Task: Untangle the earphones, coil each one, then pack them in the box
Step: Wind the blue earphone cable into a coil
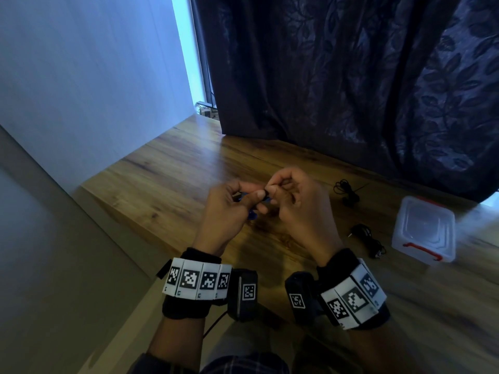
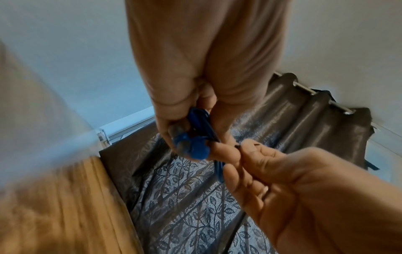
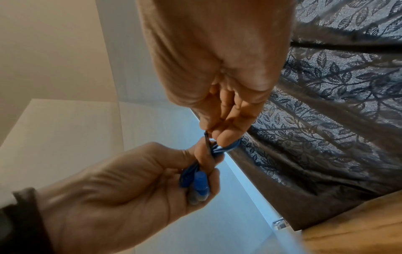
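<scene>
Both hands are raised over the middle of the wooden table [image 1: 167, 168]. My left hand [image 1: 235, 203] grips a bundle of blue earphones [image 2: 195, 142], the blue cable and buds bunched in its curled fingers. My right hand [image 1: 286, 195] pinches the cable's end [image 3: 206, 137] right beside the left thumb. The blue earphones [image 3: 199, 183] also show in the left palm in the right wrist view. Two black earphones lie on the table to the right: one coiled bundle [image 1: 347, 193] farther back, another [image 1: 368, 240] nearer. A clear plastic box [image 1: 424, 230] with red latches stands shut at the right.
A dark leaf-patterned curtain [image 1: 351, 76] hangs along the table's far edge. A pale wall [image 1: 81, 76] runs along the left. The table's left edge drops off beside my left wrist. Bare wood lies ahead of my hands.
</scene>
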A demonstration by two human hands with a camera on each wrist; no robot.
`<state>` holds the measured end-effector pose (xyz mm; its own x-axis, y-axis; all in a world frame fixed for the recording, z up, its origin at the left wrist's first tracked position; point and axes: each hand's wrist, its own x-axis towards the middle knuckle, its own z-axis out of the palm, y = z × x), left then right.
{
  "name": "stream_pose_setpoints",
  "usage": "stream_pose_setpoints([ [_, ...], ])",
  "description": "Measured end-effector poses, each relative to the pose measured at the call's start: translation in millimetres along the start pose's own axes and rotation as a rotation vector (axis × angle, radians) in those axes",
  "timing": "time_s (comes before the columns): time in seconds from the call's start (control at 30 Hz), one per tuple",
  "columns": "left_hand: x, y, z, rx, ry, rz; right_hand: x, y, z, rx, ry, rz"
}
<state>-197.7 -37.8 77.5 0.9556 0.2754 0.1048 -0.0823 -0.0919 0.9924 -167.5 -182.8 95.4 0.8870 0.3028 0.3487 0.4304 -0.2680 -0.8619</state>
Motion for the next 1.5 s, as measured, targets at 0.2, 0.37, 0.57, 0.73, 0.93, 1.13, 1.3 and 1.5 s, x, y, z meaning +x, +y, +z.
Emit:
stream_pose_setpoints([
  [0.2,-0.9,-0.3,-3.5,-0.006,-0.057,-0.001,-1.0,-4.4,-1.5,-0.002,-0.013,0.037],
  [0.37,0.1,-2.7,4.5,0.068,-0.017,0.046,-4.2,-12.5,-4.2,0.029,-0.008,0.059],
  [0.57,1.5,-7.3,16.9,0.128,-0.093,0.049,-1.3,1.8,-3.4,-0.015,0.077,0.1],
  [0.73,9.1,-16.8,29.2,0.143,-0.126,-0.011,-2.5,14.9,-8.0,-0.008,0.148,0.175],
  [0.93,54.0,-35.9,63.7,0.352,-0.091,-0.06,-3.0,56.8,-48.2,-0.204,0.195,0.307],
  [1.13,112.0,-47.4,108.1,0.507,-0.182,-0.142,-24.4,139.6,-98.4,-0.639,0.112,0.553],
  [1.3,130.9,-67.7,141.8,0.711,-0.349,-0.233,-30.9,162.0,-99.9,-0.805,0.006,0.665],
  [1.5,136.1,-81.3,132.5,0.818,-0.391,-0.419,-23.3,173.1,-104.4,-0.717,0.029,0.695],
])
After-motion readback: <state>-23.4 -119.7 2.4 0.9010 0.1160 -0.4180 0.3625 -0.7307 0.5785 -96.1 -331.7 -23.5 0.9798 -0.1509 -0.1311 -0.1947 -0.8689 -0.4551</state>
